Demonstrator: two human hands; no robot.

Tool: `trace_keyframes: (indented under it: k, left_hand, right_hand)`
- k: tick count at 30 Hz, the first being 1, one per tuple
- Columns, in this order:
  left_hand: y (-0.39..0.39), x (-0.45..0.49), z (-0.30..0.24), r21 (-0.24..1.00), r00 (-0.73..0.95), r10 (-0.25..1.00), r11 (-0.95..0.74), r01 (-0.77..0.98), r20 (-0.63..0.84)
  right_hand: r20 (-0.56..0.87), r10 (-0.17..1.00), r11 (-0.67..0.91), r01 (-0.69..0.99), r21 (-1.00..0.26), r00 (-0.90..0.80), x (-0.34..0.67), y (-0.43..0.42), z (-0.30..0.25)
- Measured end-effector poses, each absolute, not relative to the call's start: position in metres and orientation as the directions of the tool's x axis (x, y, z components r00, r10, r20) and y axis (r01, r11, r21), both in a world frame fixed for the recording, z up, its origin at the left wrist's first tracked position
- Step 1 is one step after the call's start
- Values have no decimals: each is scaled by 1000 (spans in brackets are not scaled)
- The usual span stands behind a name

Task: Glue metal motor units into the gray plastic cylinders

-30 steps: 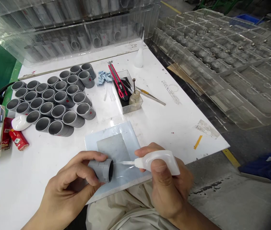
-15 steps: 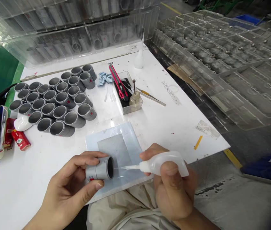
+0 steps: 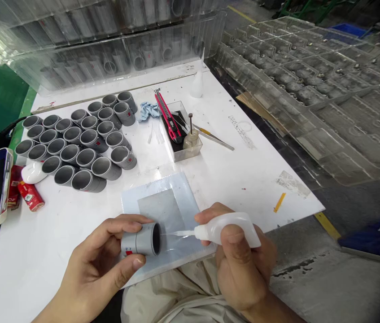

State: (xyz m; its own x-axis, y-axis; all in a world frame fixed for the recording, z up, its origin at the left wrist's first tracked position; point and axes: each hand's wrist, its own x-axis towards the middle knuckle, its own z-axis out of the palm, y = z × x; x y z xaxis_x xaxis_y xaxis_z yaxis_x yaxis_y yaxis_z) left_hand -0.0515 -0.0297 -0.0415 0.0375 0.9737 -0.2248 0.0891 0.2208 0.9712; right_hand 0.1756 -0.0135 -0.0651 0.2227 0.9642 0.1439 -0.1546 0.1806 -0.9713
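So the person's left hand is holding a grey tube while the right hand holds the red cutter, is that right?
Not quite: the right hand holds a white squeeze bottle, not the red cutter, which lies across the small clear tray, as the head view shows. The left hand is indeed holding a grey tube.

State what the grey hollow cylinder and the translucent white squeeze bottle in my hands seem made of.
Grey hollow cylinder: probably rigid plastic with a satin finish, judging by its soft sheen, though coated metal is possible.
Translucent white squeeze bottle: likely flexible plastic, smooth and faintly glossy, since its walls look milky.
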Motion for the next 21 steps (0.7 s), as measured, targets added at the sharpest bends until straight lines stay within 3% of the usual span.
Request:
trace_keyframes:
  k: [10,18,21]
  left_hand:
    - [-31,-50,-38,951,-8,962,271,149,-272]
    - [-31,-56,-36,927,9,964,253,277,-266]
    - [-31,-59,-41,920,-2,968,240,311,-252]
  right_hand:
    - [134,962,164,-110,-980,239,176,-16,-69]
    - [142,958,193,-194,-962,249,172,-10,-61]
    - [156,928,243,-232,-942,338,178,-7,-55]
